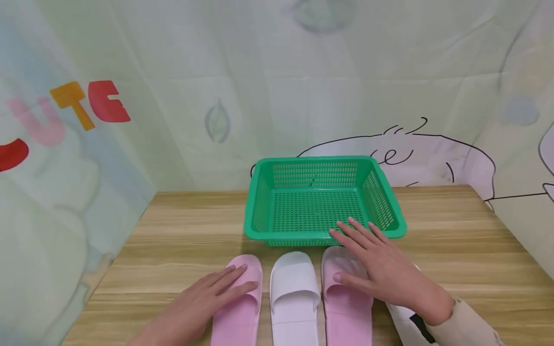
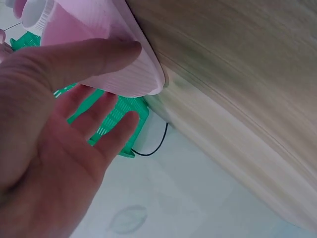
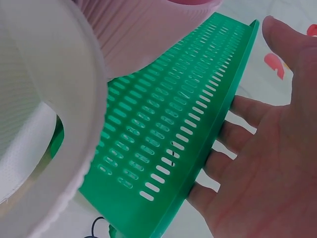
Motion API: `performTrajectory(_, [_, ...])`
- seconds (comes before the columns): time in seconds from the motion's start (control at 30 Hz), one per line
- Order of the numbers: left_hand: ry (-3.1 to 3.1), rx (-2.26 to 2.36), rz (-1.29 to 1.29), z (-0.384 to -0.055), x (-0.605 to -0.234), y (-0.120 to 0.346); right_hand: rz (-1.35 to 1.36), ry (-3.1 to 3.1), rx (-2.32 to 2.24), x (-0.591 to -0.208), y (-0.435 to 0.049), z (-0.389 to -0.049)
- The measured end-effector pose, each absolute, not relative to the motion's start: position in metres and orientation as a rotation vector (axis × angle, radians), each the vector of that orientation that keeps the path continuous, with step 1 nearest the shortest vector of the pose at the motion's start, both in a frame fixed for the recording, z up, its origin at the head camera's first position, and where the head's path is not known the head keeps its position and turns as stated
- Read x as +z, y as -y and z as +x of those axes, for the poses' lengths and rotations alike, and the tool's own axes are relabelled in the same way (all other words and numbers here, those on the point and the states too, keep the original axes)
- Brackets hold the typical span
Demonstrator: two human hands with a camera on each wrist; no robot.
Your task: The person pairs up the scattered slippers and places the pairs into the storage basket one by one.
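Four-sided and green, a plastic basket [image 1: 285, 235] stands behind a row of slippers. My left hand [image 1: 203, 300] reaches over the leftmost pink slipper [image 1: 237, 322], fingertips at its strap and fingers loosely extended. To the right of that lies a white slipper [image 1: 294, 281] with a ribbed strap. My right hand [image 1: 383, 269] is spread above the second pink slipper [image 1: 348, 317], its fingertips overlapping the basket's front rim in the head view. Another white slipper [image 1: 400, 319] with a black mark lies partly hidden under the right wrist. Neither hand grips anything.
The wooden table [image 1: 186, 221] runs back to a pale printed curtain [image 1: 182, 96] with leaf and cartoon drawings. Bare wood shows on both sides of the basket.
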State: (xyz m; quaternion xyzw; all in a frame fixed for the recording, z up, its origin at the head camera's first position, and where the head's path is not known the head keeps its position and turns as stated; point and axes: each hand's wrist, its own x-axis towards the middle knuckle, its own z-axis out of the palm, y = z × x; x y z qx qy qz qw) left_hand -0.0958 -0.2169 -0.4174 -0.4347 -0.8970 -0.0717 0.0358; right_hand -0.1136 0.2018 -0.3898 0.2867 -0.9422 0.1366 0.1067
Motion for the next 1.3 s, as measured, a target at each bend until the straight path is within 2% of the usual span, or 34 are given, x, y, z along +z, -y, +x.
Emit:
performTrajectory(0.23, [2.864,-0.269,-1.299,-0.097,-0.408,0.216,0.858,2.796,0.382,-0.387,-0.204,-0.116])
performTrajectory(0.5, [2.694,-0.195,-1.399,-0.095,-0.411,0.212,0.858,2.798,0.364,-0.388,-0.205,-0.116])
performTrajectory(1.3, [2.978,-0.16,-1.233,-0.086,-0.421,0.191,0.86,2.793,0.377,-0.391,-0.203,-0.114])
